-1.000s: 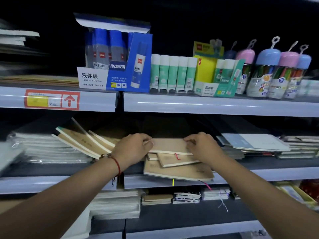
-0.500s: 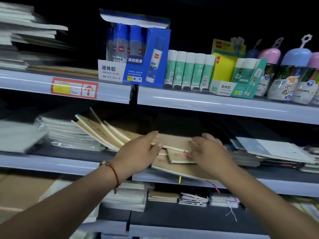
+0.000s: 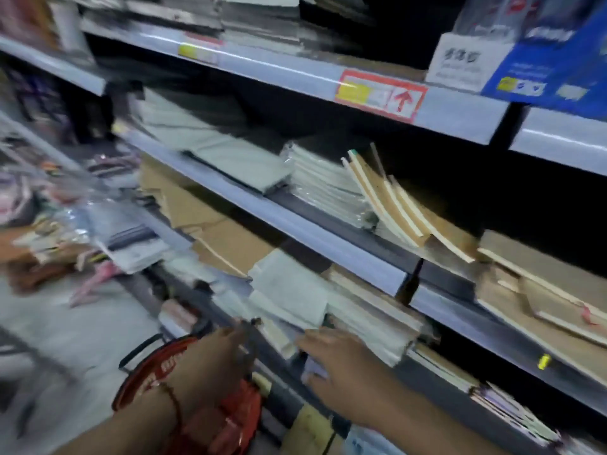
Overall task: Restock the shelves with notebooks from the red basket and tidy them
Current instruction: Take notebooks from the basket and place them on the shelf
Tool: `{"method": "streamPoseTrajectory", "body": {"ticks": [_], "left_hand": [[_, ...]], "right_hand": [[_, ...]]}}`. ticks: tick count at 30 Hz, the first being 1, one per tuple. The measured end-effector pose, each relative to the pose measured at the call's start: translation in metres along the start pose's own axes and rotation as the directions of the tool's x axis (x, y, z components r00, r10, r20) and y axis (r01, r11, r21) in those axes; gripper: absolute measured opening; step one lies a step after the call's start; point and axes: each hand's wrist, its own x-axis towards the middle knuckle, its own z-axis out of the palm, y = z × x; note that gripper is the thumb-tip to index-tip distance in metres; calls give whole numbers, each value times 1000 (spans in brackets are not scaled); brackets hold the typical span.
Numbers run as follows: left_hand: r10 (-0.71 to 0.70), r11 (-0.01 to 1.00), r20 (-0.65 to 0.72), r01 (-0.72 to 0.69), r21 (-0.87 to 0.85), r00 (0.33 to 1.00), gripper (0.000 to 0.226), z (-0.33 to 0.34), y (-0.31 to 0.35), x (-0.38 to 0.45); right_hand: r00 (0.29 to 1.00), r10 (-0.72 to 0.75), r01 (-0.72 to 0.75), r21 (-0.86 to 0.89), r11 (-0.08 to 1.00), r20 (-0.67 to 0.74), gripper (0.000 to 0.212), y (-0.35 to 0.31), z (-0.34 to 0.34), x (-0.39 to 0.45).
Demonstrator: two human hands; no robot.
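The red basket (image 3: 184, 399) sat on the floor at about 7 o'clock, mostly covered by the left hand (image 3: 213, 359), so no idea what was in it. Kraft notebooks (image 3: 404, 211) on the middle shelf (image 3: 328, 238) leaned at 2 o'clock, long edges running from upper left down to lower right, spines facing out. More brown ones (image 3: 538, 290) lay flat just to their right, at 3 o'clock. Whole shot was blurry. Left hand hovered over the basket, fingers loosely apart, though I couldn't tell if it was holding anything. Right hand (image 3: 341, 366) was spread flat, fingers open, at the pale stack (image 3: 361, 320) on the lower shelf at 6 o'clock. A red-arrow tag (image 3: 381, 95) was up at 1 o'clock.
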Motion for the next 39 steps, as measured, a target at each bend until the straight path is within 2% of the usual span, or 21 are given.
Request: {"method": "streamPoseTrajectory", "body": {"ticks": [2,4,9,14,15,17,20,22,25,29,32,35,37,39], "left_hand": [[-101,995,6,101,2,995,70,18,-53,-13],[-247,969,77,247,12,966,68,25,-96,-31],[-470,872,221,489,-35,854,51,49,-190,-50],[-563,791,348,610,-34,749,57,79,-275,-38],[-577,772,378,635,-37,724,58,86,-292,-34],[-600,736,435,676,-28,671,56,101,-322,-22],[-656,667,466,745,-11,594,48,129,-362,-1],[-682,621,485,784,-12,547,44,157,-385,15],[-711,560,496,828,-28,498,41,212,-408,45],[-696,588,477,807,-48,536,36,288,-424,97],[-650,674,418,735,-67,634,30,341,-430,143],[-601,741,377,668,-69,705,30,390,-433,189],[-620,721,386,690,-61,683,33,426,-439,214],[-653,678,424,734,-44,628,37,460,-446,233]], "right_hand": [[992,-6,6,4,1000,127,59,-4,26,36],[974,5,-8,13,1000,227,61,-12,49,73],[933,68,-46,-72,996,352,57,-27,114,169],[859,163,-124,-111,986,485,58,-37,164,255],[835,178,-137,-116,984,520,51,-40,175,270],[792,198,-147,-134,980,578,25,-40,204,300],[753,193,-156,-115,981,629,35,-34,263,338],[727,180,-136,-117,984,663,34,-34,301,363],[718,166,-104,-131,986,676,42,-25,372,405],[723,131,-53,-134,990,678,51,12,495,461],[733,141,-52,-152,987,666,46,17,548,511],[754,103,-11,-144,990,649,53,25,591,554],[764,78,38,-165,985,641,56,32,618,578],[771,72,74,-202,977,633,63,39,644,599]]}}
